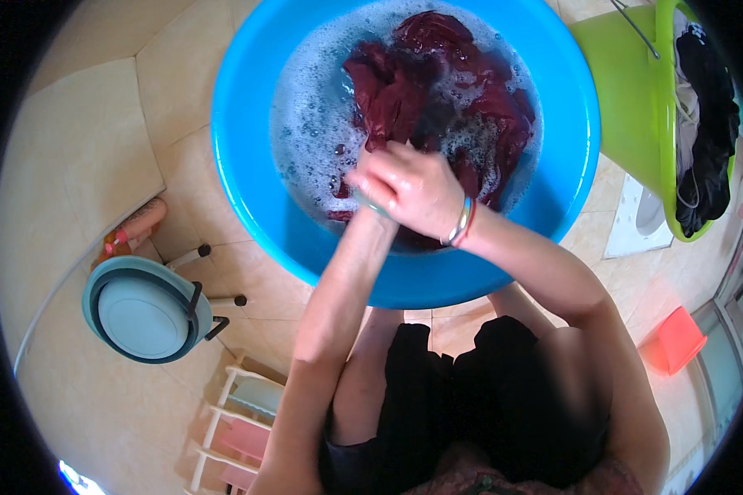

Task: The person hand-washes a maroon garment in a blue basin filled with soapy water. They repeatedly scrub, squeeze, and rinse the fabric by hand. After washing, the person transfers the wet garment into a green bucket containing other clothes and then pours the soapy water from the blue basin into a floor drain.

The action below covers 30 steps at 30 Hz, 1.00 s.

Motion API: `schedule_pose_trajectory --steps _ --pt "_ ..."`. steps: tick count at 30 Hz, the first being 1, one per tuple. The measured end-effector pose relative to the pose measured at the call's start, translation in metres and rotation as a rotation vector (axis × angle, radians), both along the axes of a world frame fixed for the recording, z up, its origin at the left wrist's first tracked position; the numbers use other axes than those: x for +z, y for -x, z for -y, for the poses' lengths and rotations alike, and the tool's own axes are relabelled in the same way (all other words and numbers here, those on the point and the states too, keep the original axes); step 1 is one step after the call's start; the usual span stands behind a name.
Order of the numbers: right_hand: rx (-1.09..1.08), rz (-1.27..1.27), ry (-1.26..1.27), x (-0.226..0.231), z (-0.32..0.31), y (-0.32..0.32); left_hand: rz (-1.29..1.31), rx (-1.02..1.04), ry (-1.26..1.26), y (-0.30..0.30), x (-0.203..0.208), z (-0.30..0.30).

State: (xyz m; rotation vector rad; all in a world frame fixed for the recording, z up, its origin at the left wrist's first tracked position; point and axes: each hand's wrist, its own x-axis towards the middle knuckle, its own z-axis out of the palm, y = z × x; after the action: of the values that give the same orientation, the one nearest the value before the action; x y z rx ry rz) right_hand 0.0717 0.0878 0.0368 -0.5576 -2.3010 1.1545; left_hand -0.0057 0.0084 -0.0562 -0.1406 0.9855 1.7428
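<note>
A large blue basin [243, 177] of foamy water stands before me, with a dark maroon cloth [388, 95] soaking and bunched in it. Over the basin's near half my two hands meet, the right crossing the left. My right hand [421, 186] is closed at the gathered near end of the cloth, a red band and a silver bangle on its wrist. My left hand [373, 169] is pressed against it, also closed on the cloth; much of it is hidden behind the right. A pale green bangle circles the left wrist.
At the right, a tilted lime-green bucket [627, 99] holds dark and pale clothes [706, 124]. A white floor fixture [640, 219] and a coral-red container [673, 340] lie beyond. On the left stand a grey-blue folding basin [144, 313] and a pink-and-white rack [243, 429].
</note>
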Motion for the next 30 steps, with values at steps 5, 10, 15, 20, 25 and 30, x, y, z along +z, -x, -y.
schedule_pose_trajectory --steps 5,10,15,20,25,30 --pt "-0.290 0.146 0.006 -0.051 -0.053 0.010 -0.165 0.055 0.590 -0.017 0.072 -0.061" --pt "-0.087 -0.009 0.066 0.001 -0.006 0.006 0.051 0.100 0.206 0.003 0.048 -0.039" --pt "-0.074 0.134 0.000 -0.014 -0.028 0.011 -0.080 0.033 0.342 -0.009 0.067 -0.034" --pt "-0.286 0.265 0.065 -0.046 -0.047 0.013 -0.048 0.024 0.534 -0.016 0.064 -0.048" --pt "-0.044 0.142 0.121 0.015 0.002 -0.001 0.199 -0.066 0.188 0.013 0.076 -0.045" --pt "-0.233 0.325 0.102 -0.042 -0.054 0.007 -0.120 0.022 0.460 -0.026 0.079 -0.051"
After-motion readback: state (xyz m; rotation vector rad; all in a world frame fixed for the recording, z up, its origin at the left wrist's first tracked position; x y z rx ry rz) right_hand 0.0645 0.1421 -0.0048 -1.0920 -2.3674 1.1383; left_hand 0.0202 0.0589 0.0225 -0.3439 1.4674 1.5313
